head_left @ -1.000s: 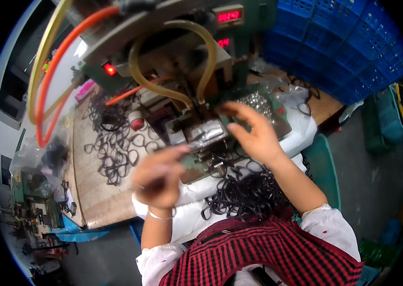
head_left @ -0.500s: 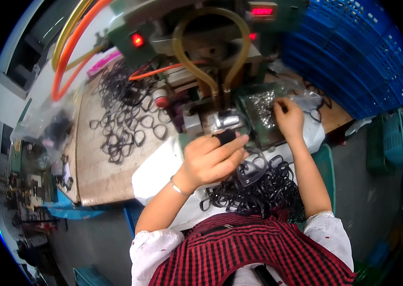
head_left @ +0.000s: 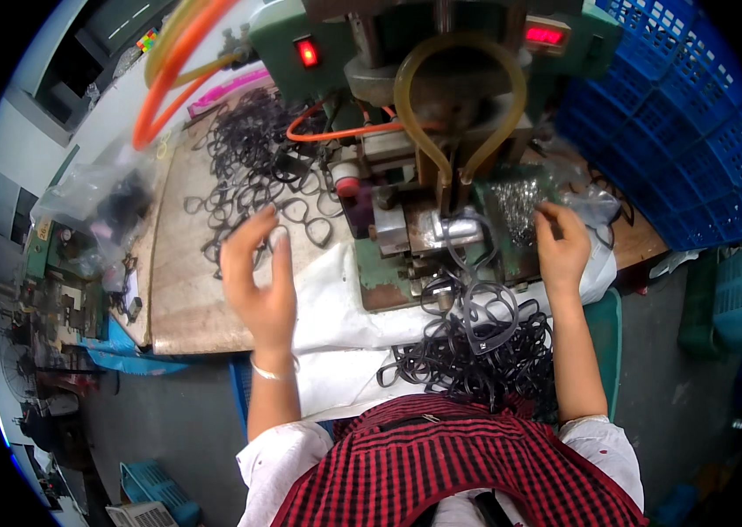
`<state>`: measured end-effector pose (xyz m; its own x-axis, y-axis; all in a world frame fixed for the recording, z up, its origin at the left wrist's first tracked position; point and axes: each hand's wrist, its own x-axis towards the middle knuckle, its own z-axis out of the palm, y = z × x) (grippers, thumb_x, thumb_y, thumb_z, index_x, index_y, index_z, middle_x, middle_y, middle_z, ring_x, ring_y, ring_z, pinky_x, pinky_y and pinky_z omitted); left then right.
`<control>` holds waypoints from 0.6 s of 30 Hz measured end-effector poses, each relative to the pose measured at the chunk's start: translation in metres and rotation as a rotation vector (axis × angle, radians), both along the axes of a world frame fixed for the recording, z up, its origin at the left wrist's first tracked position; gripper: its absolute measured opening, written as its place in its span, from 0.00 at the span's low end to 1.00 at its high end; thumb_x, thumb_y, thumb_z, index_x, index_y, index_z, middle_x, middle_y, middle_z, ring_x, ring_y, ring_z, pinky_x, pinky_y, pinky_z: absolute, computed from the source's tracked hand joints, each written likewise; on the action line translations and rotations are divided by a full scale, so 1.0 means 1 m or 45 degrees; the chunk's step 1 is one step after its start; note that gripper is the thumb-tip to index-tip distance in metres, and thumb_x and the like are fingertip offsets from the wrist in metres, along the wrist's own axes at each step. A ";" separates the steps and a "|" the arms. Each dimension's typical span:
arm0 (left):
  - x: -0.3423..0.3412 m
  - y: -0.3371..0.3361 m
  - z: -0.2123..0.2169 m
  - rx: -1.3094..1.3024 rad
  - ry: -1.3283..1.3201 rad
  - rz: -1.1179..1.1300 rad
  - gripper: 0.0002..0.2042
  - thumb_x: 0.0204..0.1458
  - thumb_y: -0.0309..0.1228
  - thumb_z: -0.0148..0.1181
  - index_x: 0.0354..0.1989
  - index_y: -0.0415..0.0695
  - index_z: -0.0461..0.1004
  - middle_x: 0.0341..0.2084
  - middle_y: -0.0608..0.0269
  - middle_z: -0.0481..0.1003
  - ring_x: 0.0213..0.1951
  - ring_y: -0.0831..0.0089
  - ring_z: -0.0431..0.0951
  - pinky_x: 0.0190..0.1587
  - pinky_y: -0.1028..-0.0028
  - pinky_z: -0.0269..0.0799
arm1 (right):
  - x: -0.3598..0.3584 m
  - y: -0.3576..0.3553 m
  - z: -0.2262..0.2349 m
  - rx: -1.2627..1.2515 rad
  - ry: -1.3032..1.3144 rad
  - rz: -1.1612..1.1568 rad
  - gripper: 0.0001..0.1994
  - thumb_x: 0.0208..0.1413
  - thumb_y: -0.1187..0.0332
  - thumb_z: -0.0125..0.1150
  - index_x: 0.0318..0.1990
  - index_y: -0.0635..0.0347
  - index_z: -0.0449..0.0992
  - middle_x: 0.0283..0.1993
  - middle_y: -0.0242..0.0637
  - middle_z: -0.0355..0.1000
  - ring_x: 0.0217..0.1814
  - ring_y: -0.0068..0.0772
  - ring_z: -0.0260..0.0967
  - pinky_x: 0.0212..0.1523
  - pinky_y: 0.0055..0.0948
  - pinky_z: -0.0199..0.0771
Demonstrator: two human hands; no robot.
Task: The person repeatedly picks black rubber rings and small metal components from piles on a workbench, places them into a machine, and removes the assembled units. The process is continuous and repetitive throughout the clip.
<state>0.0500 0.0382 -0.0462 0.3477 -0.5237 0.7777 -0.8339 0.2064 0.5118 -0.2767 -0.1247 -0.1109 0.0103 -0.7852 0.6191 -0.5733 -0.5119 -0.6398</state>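
Note:
My left hand (head_left: 259, 277) is raised over the left side of the wooden table, thumb and fingers apart and holding nothing I can see. It is close to a spread of black looped straps (head_left: 301, 211). My right hand (head_left: 563, 250) is at the green tray of small shiny metal pieces (head_left: 511, 211). Its fingertips are pinched together; whatever is between them is too small to make out. Between the hands stands a green press machine (head_left: 384, 285) with a metal block (head_left: 457, 230) under its head. Black loops hang from that block towards a heap of black straps (head_left: 476, 356) near my apron.
Orange hose (head_left: 345, 136) and a clear yellowish tube (head_left: 402, 88) loop around the press. A red-topped knob (head_left: 346, 182) stands beside it. White cloth (head_left: 336, 303) covers the front edge. A blue plastic crate (head_left: 687, 132) rises at the right, and plastic bags (head_left: 94, 206) lie far left.
My left hand has moved left, away from the press block, and its fingers have spread. My right hand stays at the tray of metal pieces. The view has shifted.

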 end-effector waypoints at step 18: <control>0.081 -0.035 -0.108 0.496 0.402 -0.105 0.04 0.58 0.23 0.60 0.39 0.37 0.73 0.32 0.56 0.79 0.33 0.66 0.78 0.38 0.73 0.72 | -0.004 0.043 0.047 0.419 -0.361 0.350 0.07 0.52 0.76 0.65 0.40 0.65 0.82 0.39 0.35 0.80 0.43 0.26 0.76 0.46 0.24 0.73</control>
<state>0.1313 0.0036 -0.1547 0.4794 -0.7898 0.3828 -0.6154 0.0085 0.7882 -0.2805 -0.0820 -0.0636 0.1116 -0.9308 0.3480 -0.2265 -0.3648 -0.9031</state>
